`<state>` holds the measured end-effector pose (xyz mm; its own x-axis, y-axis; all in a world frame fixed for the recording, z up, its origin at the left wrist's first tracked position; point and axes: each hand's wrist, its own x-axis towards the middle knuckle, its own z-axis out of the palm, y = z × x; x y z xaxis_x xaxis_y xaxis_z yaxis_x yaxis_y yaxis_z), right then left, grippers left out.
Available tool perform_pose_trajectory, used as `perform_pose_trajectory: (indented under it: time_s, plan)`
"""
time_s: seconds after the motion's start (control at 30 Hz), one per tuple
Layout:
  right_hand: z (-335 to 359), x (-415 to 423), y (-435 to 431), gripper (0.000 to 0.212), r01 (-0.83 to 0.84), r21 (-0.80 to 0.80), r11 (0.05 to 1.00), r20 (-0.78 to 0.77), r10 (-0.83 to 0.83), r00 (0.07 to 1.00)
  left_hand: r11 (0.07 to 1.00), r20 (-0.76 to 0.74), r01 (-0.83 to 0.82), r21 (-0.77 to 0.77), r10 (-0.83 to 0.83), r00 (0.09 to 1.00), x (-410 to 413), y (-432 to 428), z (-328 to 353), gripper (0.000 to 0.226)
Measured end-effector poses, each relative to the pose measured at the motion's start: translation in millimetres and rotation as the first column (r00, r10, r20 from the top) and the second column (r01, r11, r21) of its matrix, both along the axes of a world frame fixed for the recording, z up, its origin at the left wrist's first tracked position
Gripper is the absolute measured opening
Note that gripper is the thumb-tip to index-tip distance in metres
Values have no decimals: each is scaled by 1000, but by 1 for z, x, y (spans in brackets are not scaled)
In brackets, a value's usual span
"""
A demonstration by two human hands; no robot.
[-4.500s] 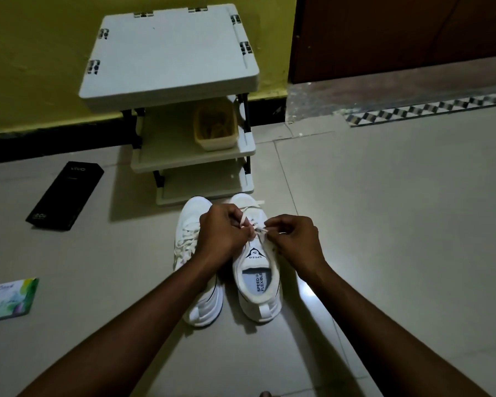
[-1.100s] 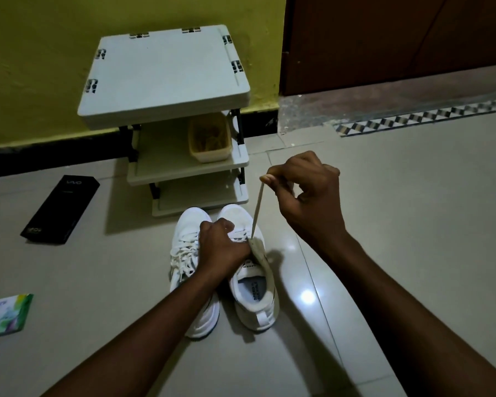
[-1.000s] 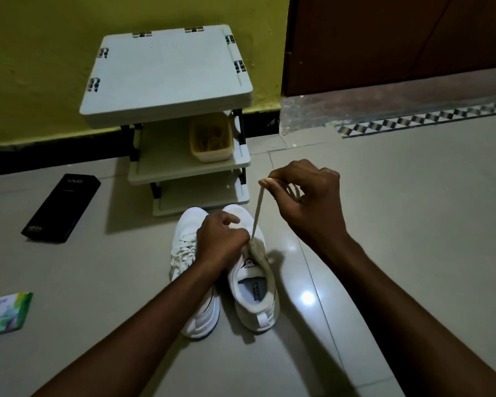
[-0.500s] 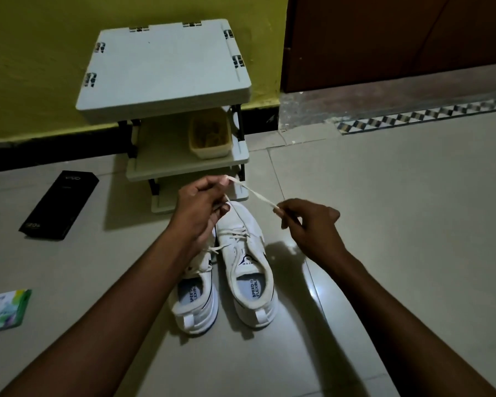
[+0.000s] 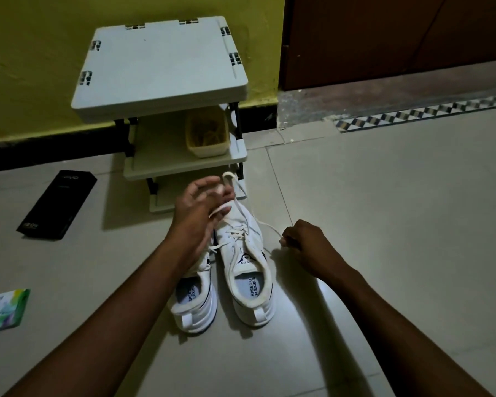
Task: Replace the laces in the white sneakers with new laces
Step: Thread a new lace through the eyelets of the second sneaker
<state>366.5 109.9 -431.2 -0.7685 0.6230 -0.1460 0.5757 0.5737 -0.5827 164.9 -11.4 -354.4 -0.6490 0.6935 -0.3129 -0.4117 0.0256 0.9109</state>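
Observation:
Two white sneakers stand side by side on the floor, heels toward me. The right sneaker [image 5: 245, 270] is in full view; my forearm covers the front of the left sneaker [image 5: 194, 299]. A cream lace [image 5: 265, 224] runs from the right sneaker's eyelets. My left hand [image 5: 199, 213] hovers over the toes with the lace wound around its fingers, a loop sticking up above them. My right hand [image 5: 304, 240], to the right of the shoe, is closed on the lace's other end.
A grey three-tier plastic rack [image 5: 161, 67] stands against the yellow wall just beyond the shoes, with a yellow tub [image 5: 208, 134] on its middle shelf. A black box [image 5: 58, 204] and a green packet [image 5: 5, 310] lie on the floor at left. A brown door [image 5: 398, 38] is at back right.
My right hand has come down from above the shoe to floor level at its right. My left hand has left the tongue, moved forward over the toes and wound the lace around its fingers.

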Motion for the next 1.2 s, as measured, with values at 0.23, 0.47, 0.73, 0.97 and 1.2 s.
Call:
perform_pose_trajectory:
  time_s: [0.23, 0.47, 0.73, 0.97, 1.2]
  plan:
    - [31, -21, -17, 13, 183, -700, 690, -325, -537, 778, 723, -544, 39, -690, -553, 631, 27, -30, -27, 24]
    - [37, -39, -36, 12, 69, -840, 539, -316, -589, 744, 744, -561, -37, -668, -470, 681, 32, -36, -25, 10]
    - [35, -55, -32, 11, 138, -619, 773, -365, -439, 821, 700, -484, -49, -712, -440, 756, 23, -31, -26, 2]
    - [32, -70, -39, 24, 149, -345, 927, -321, -266, 909, 639, -363, 10, -769, -450, 816, 13, -26, -26, 14]
    - [26, -73, -49, 23, 143, -180, 973, -296, -193, 935, 659, -304, 63, -750, -428, 851, 5, -24, -33, 12]
